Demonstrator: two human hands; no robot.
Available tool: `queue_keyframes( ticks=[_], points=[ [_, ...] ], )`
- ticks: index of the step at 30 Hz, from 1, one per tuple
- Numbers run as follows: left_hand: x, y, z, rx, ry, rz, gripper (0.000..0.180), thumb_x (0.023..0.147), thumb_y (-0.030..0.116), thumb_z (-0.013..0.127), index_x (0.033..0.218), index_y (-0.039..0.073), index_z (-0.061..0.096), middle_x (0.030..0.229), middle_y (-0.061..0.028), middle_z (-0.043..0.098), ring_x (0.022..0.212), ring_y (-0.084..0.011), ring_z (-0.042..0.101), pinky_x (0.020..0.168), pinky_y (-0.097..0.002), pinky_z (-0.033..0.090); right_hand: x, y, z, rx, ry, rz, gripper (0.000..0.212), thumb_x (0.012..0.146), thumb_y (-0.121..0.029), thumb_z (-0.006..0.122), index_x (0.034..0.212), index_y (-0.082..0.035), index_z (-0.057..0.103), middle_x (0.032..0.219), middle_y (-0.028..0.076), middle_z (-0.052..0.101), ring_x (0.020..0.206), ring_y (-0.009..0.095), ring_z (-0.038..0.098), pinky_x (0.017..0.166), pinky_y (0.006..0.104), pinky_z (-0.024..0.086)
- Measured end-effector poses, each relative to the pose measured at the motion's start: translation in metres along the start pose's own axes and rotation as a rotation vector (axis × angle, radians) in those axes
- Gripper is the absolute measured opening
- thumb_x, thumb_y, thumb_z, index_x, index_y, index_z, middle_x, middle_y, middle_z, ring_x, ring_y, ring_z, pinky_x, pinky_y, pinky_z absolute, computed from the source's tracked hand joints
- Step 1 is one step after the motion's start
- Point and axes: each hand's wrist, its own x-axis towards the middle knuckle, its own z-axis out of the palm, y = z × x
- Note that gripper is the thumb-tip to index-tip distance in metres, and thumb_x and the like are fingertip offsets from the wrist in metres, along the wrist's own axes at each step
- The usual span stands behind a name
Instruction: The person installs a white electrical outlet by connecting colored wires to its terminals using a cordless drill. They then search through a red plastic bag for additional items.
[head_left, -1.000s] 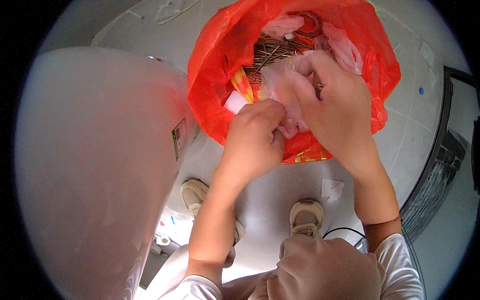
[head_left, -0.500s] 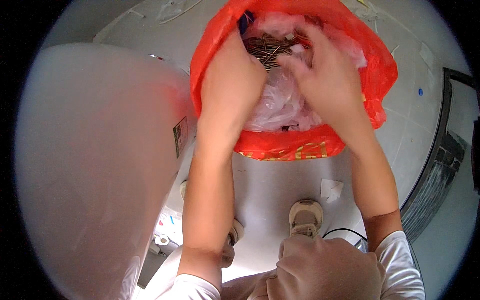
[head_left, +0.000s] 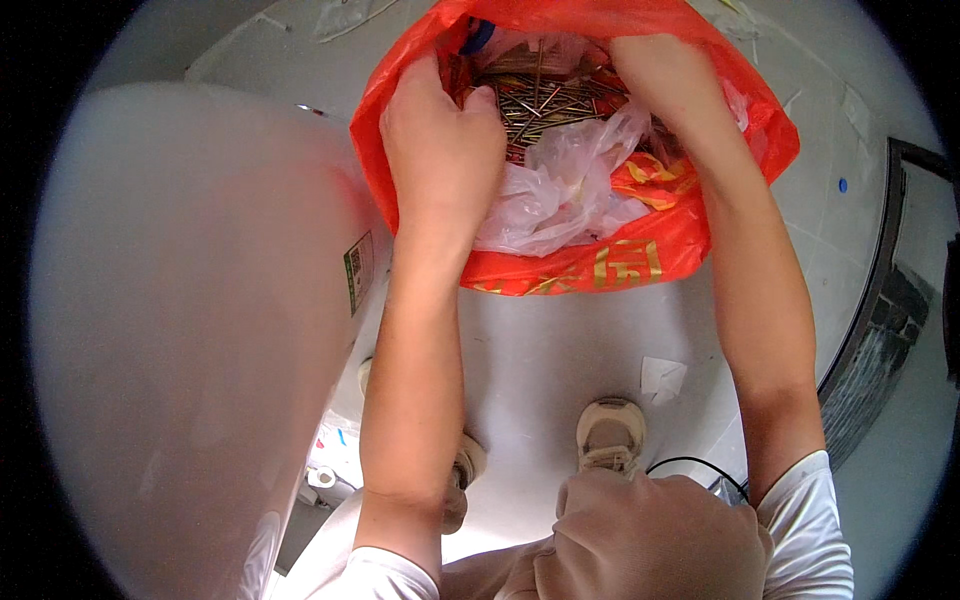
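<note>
Both my hands are inside the red plastic bag [head_left: 600, 262], held up above the floor: left hand [head_left: 440, 150] curled on the far-left rim, right hand [head_left: 655, 75] buried, grip unclear. Loose nails [head_left: 545, 100] weigh heavy and prick; the clear inner bag [head_left: 570, 190] is thin and slippery, so grip the rim.

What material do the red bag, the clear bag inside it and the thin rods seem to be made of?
Red bag: thin glossy plastic film, by its creases and shine. Clear bag: thinner translucent plastic, crumpled and whitish. Thin rods: probably metal nails, straight, brownish and glinting; the finish is unclear.
</note>
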Motion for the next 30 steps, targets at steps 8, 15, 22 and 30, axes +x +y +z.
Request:
queue_keyframes(
  ticks=[8, 15, 22, 30],
  points=[
    [-0.006, 0.001, 0.011, -0.267, -0.093, -0.071, 0.031, 0.085, -0.001, 0.063, 0.115, -0.007, 0.067, 0.109, -0.0256, 0.071, 0.106, -0.0425, 0.069, 0.096, -0.0460, 0.052, -0.003, -0.007, -0.013, 0.662, 0.111, -0.067, 0.031, 0.090, -0.022, 0.058, 0.109, -0.002, 0.073, 0.100, 0.025, 0.073, 0.095, 0.042, 0.072, 0.083, 0.0527, 0.056],
    [-0.039, 0.017, 0.011, -0.062, -0.046, 0.443, 0.032, 0.082, -0.004, 0.062, 0.112, 0.002, 0.071, 0.111, -0.0179, 0.073, 0.106, -0.0367, 0.069, 0.097, -0.0432, 0.054, -0.104, -0.057, -0.044, 0.638, 0.071, 0.043, 0.041, 0.094, -0.017, 0.063, 0.132, -0.004, 0.059, 0.098, 0.026, 0.072, 0.093, 0.045, 0.069, 0.079, 0.0545, 0.053],
    [-0.073, 0.012, 0.003, 0.358, -0.692, 0.353, 0.022, 0.092, 0.021, 0.065, 0.102, 0.002, 0.070, 0.104, -0.0181, 0.072, 0.103, -0.0395, 0.067, 0.092, -0.0509, 0.051, -0.142, -0.010, -0.014, 0.408, 0.085, 0.431, 0.025, 0.092, -0.012, 0.056, 0.113, -0.001, 0.061, 0.094, 0.028, 0.072, 0.091, 0.048, 0.070, 0.079, 0.0602, 0.053],
    [-0.062, 0.008, -0.001, 0.526, -0.386, 0.304, 0.015, 0.090, 0.017, 0.065, 0.098, 0.005, 0.069, 0.103, -0.0145, 0.070, 0.101, -0.0363, 0.064, 0.085, -0.0509, 0.048, -0.130, 0.010, -0.017, 0.434, 0.043, 0.466, 0.029, 0.095, -0.025, 0.060, 0.108, 0.001, 0.067, 0.097, 0.027, 0.073, 0.093, 0.046, 0.070, 0.081, 0.0573, 0.054]
  ],
)
